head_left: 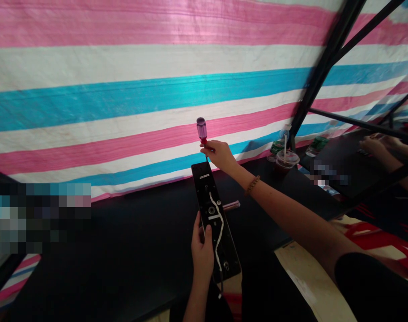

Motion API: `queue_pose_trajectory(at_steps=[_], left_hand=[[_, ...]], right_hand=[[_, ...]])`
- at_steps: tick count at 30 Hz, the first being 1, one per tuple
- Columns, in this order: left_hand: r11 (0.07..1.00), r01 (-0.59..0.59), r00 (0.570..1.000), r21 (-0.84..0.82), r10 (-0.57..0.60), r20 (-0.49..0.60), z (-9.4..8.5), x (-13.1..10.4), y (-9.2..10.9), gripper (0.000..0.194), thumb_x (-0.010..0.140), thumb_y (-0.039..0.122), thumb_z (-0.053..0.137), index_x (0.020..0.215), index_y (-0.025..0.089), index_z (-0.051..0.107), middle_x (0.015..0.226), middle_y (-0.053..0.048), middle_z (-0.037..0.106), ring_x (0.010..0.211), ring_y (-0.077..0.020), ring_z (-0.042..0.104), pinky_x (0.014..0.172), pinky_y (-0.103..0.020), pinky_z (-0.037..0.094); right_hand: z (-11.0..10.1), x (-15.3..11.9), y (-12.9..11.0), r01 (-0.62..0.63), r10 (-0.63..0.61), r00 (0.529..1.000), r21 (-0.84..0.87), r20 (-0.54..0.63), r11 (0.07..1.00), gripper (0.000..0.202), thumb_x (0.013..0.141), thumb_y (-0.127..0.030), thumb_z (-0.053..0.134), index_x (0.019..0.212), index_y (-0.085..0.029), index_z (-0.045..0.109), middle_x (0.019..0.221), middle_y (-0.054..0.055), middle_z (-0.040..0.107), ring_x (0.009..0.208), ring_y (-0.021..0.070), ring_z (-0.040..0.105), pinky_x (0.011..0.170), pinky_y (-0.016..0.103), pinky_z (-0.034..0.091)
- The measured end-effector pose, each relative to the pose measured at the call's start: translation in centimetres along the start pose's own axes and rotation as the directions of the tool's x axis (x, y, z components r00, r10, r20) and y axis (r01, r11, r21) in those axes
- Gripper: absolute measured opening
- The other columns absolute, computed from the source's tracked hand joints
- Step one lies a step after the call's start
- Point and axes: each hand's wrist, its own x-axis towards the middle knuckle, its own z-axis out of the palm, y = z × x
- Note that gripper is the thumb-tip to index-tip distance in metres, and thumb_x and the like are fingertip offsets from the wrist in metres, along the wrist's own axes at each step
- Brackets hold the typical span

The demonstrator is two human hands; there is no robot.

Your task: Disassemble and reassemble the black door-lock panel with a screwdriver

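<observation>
My left hand [203, 250] grips the left side of a long black panel [204, 179], thumb on its face. The panel is tilted, its lower end over the table's front edge. A white cable [221, 228] runs down it and dangles past the bottom, and small screws and fittings dot its surface. With closed fingers my right hand [220, 154] holds a screwdriver [201, 129] with a clear purple handle, upright. Its shaft points down at the panel's top end; whether the tip touches is hard to see.
A pink, shiny stick-like object [232, 205] lies right of the panel on the black table [123, 250]. Farther right stand a lidded drink cup [286, 161] and a plastic bottle [284, 136]. Beyond a black metal frame [320, 85], another person's hands [380, 144] show. A striped tarp [140, 67] hangs behind.
</observation>
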Motion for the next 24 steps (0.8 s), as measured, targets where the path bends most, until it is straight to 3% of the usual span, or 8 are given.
queue_pose_trajectory(at_steps=[5, 9, 12, 18, 24], left_hand=[[1.000, 0.006, 1.000, -0.001, -0.006, 0.003, 0.0, 0.0, 0.1, 0.089, 0.079, 0.066, 0.070, 0.151, 0.021, 0.045, 0.110, -0.012, 0.074, 0.093, -0.0239, 0.073, 0.077, -0.031, 0.059], [1.000, 0.016, 1.000, -0.010, -0.016, 0.004, 0.1, -0.1, 0.1, 0.090, 0.078, 0.067, 0.069, 0.151, 0.020, 0.044, 0.109, -0.011, 0.074, 0.093, -0.0237, 0.073, 0.078, -0.031, 0.059], [1.000, 0.008, 1.000, -0.022, -0.008, 0.009, 0.1, -0.1, 0.1, 0.088, 0.079, 0.065, 0.070, 0.151, 0.020, 0.044, 0.106, -0.011, 0.075, 0.090, -0.0243, 0.074, 0.076, -0.032, 0.060], [1.000, 0.017, 1.000, -0.019, -0.017, -0.001, 0.0, 0.0, 0.0, 0.092, 0.078, 0.067, 0.070, 0.152, 0.020, 0.043, 0.108, -0.012, 0.075, 0.092, -0.0252, 0.074, 0.076, -0.032, 0.060], [1.000, 0.029, 1.000, -0.003, -0.029, 0.010, 0.0, 0.0, -0.1, 0.090, 0.078, 0.067, 0.069, 0.152, 0.022, 0.043, 0.108, -0.011, 0.075, 0.093, -0.0253, 0.073, 0.077, -0.033, 0.060]], right_hand=[[-0.2, -0.1, -0.4, -0.035, 0.035, 0.999, 0.037, 0.017, 0.999, 0.021, 0.090, -0.007, 0.052, 0.102, -0.016, 0.067, 0.088, 0.005, 0.075, 0.072, 0.0153, 0.069, 0.070, 0.026, 0.052], [0.0, -0.5, -0.1, -0.042, 0.042, 0.999, -0.017, -0.025, 0.999, 0.012, 0.094, -0.017, 0.055, 0.090, -0.017, 0.067, 0.083, 0.005, 0.074, 0.073, 0.0161, 0.069, 0.070, 0.026, 0.050], [0.2, -0.6, 0.2, -0.033, 0.032, 0.999, -0.040, -0.028, 0.999, 0.021, 0.096, -0.028, 0.058, 0.079, -0.018, 0.066, 0.075, 0.003, 0.072, 0.069, 0.0163, 0.067, 0.068, 0.027, 0.048], [-0.1, -0.7, 0.8, -0.045, 0.045, 0.999, 0.013, 0.008, 0.999, 0.015, 0.096, -0.016, 0.051, 0.093, -0.018, 0.066, 0.081, 0.004, 0.075, 0.074, 0.0168, 0.071, 0.073, 0.029, 0.053], [-0.6, -1.6, 1.3, -0.103, 0.122, 0.990, 0.218, -0.073, 0.970, 0.016, 0.099, -0.028, 0.051, 0.099, -0.019, 0.064, 0.088, 0.006, 0.075, 0.078, 0.0180, 0.073, 0.075, 0.032, 0.061]])
